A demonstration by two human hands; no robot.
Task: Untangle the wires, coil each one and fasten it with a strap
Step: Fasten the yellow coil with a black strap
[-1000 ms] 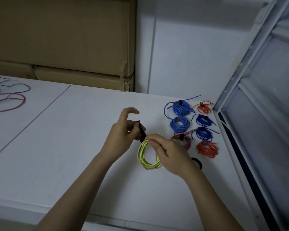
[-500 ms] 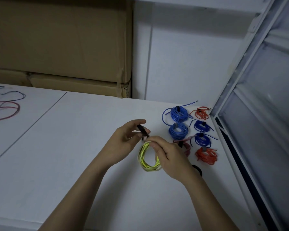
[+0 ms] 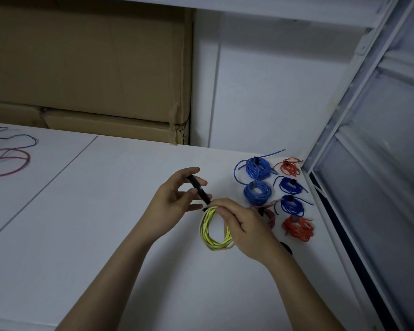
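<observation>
One yellow coil (image 3: 215,231) sits at mid-worktop, held upright-ish at its top edge, with a black strap (image 3: 199,190) rising from that top edge up and to the left. We note the right hand (image 3: 243,226) over the coil's right side, its grip closed on the bundled turns, thumb and forefinger pinching where strap meets wire. The left hand (image 3: 175,201) is just left of it, palm turned toward us, forefinger stretched out above; its grip takes the strap's free length between thumb and fingers, the other fingers loosely spread. Both forearms come in from the lower edge, converging on the coil.

Against half a second ago, the strap stands out longer and straighter from the coil, and the left forefinger has lifted higher; the right hand's hold looks unchanged.

Beside the right hand, toward the worktop's (image 3: 105,235) far right corner, we count finished bundles: four blue coils (image 3: 258,167), two orange coils (image 3: 298,229) and a pinkish coil (image 3: 270,217) partly behind the hand. Something black (image 3: 286,247) shows past the right wrist; we cannot tell what. Loose wires (image 3: 7,158) lie at far left. Cardboard boxes (image 3: 89,68) stand behind.
</observation>
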